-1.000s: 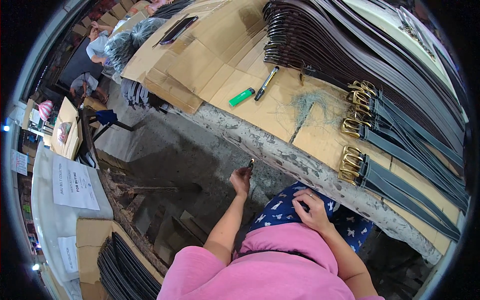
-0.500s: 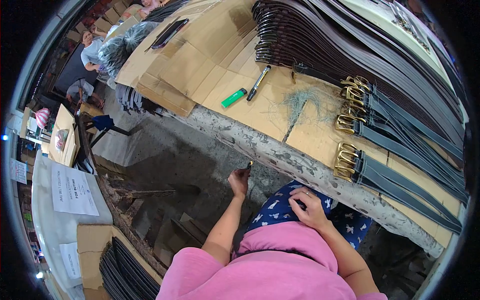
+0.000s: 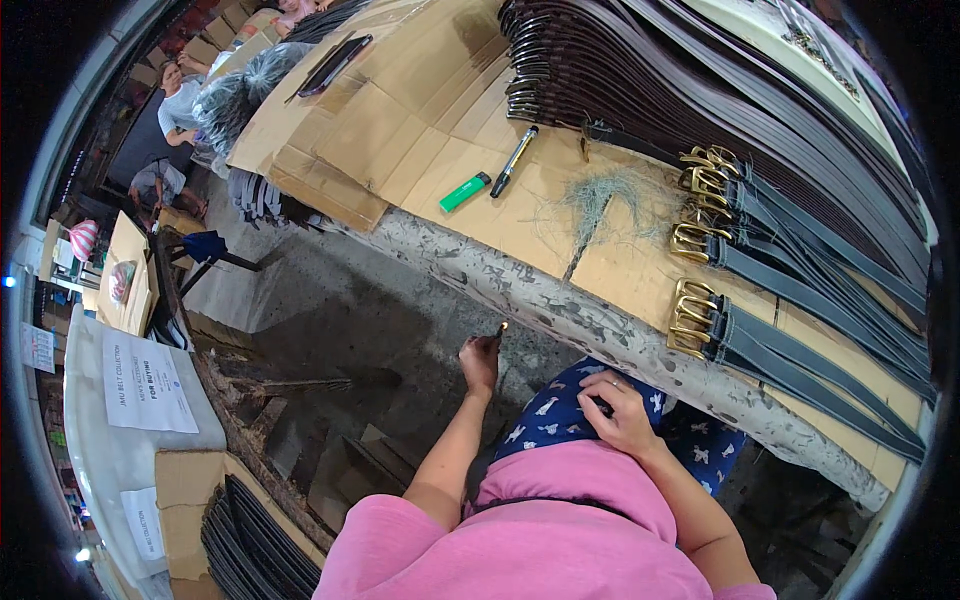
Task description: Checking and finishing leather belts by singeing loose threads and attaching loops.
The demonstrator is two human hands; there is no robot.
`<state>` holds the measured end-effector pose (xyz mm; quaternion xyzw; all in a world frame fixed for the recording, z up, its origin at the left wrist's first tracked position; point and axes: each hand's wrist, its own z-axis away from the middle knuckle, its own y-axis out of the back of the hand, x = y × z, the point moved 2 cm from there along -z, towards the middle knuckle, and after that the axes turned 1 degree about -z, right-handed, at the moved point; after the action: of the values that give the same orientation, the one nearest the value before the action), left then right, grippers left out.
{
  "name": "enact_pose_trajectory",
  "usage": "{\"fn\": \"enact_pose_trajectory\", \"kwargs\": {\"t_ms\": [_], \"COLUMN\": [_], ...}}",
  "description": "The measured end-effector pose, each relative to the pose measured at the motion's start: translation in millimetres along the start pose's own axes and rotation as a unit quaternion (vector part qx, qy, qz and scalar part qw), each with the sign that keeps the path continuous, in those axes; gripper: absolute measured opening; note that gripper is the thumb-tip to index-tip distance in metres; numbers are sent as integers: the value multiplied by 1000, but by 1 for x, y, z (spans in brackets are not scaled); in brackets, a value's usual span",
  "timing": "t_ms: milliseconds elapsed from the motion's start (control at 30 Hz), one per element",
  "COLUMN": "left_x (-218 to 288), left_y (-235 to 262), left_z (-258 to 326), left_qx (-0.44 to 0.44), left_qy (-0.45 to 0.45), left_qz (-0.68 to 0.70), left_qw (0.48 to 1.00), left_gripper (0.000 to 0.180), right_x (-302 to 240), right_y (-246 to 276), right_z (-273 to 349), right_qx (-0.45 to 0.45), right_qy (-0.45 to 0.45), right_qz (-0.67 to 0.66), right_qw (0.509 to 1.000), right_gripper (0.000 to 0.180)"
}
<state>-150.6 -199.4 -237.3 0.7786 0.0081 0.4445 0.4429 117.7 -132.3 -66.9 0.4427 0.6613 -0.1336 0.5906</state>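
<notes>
Below the bench edge, my left hand (image 3: 480,362) is closed round a small dark object (image 3: 502,328) with a bright, gold-coloured tip pointing up. Its kind is too small to tell. My right hand (image 3: 618,412) rests on my lap, its fingers curled toward the thumb in a loose ring. Whether anything is inside that ring is hidden. On the cardboard-covered bench top beyond my hands lie a green lighter (image 3: 466,192) and a black marker pen (image 3: 514,162). To their right sits a tangle of grey-green thread ends (image 3: 600,200).
Dark belts with gold buckles (image 3: 693,318) lie in bundles at the right, a long stack of brown belts (image 3: 640,110) behind them. A dark phone-like object (image 3: 335,65) is on the far cardboard. A cardboard box (image 3: 180,470) of black strips stands lower left. People (image 3: 180,110) are far left.
The view has shifted very slightly. My left hand stays in nearly the same place with the small dark object, and my right hand's curled fingers have shifted a little on my lap.
</notes>
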Motion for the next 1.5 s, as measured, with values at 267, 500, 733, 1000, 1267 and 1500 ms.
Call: {"fn": "enact_pose_trajectory", "kwargs": {"t_ms": [267, 500, 733, 1000, 1267, 1500], "left_x": [11, 22, 11, 2, 10, 6], "left_y": [2, 3, -2, -9, -7, -7], "left_z": [-1, -1, 0, -1, -1, -2], "left_qx": [-29, -54, -62, -73, -78, -79], "left_qy": [-6, 25, -11, -21, -23, -32], "left_qz": [-24, -15, -38, -54, -49, -49], "left_qw": [999, 998, 997, 996, 995, 995], "left_gripper": [12, 10, 9, 8, 10, 10], "right_x": [0, 4, 4, 4, 5, 4], "right_y": [1, 1, 0, -1, 0, 0], "right_z": [0, 2, 2, 2, 2, 2], "right_qx": [-2, 3, 4, 4, 2, 4], "right_qy": [6, -2, -1, 3, -5, 5], "right_qz": [1, -3, -5, -4, -3, 0], "right_qw": [1000, 1000, 1000, 1000, 1000, 1000], "right_gripper": [10, 10, 11, 10, 10, 11]}}
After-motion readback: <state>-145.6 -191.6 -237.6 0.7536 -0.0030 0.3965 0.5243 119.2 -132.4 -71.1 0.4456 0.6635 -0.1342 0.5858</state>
